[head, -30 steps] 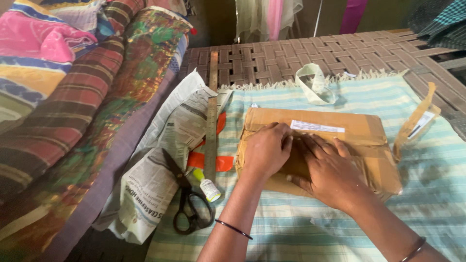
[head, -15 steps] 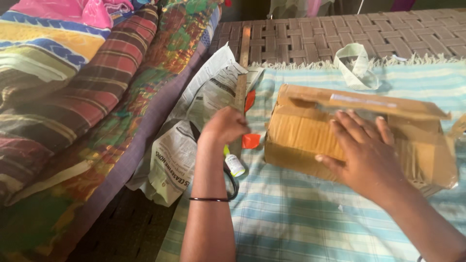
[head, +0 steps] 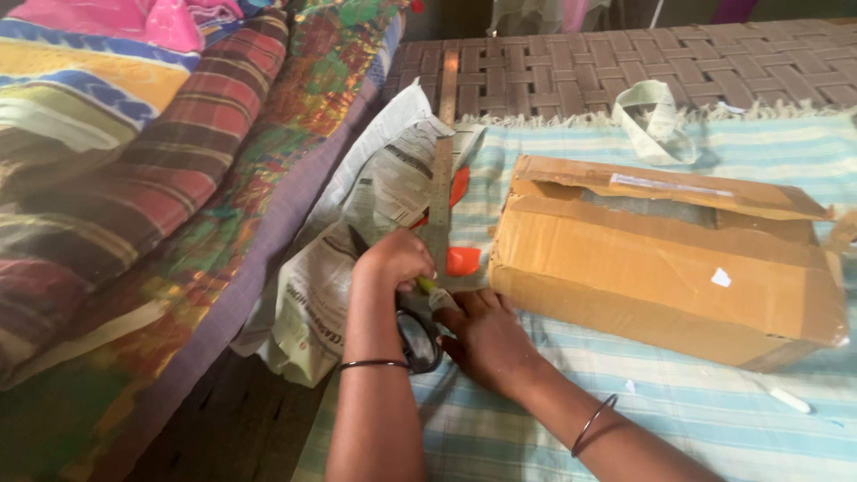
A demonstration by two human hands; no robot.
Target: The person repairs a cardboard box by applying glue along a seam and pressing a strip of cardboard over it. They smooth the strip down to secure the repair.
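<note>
Head view shows the left hand clenched on a small glue tube just left of the cardboard box, the right hand pinching its cap beside the scissors; twisting gently while keeping the tube steady seems wise.

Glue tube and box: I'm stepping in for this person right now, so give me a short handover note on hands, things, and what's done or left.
Left hand: closed on the small glue tube, over the scissors.
Right hand: fingertips at the tube's white cap end; whether it grips is unclear.
Cardboard box: on the striped cloth, untouched, top flap loose.
Metal ruler: on the newspaper, beside orange pieces.
Done: tube picked up.
Left: box not sealed.
</note>
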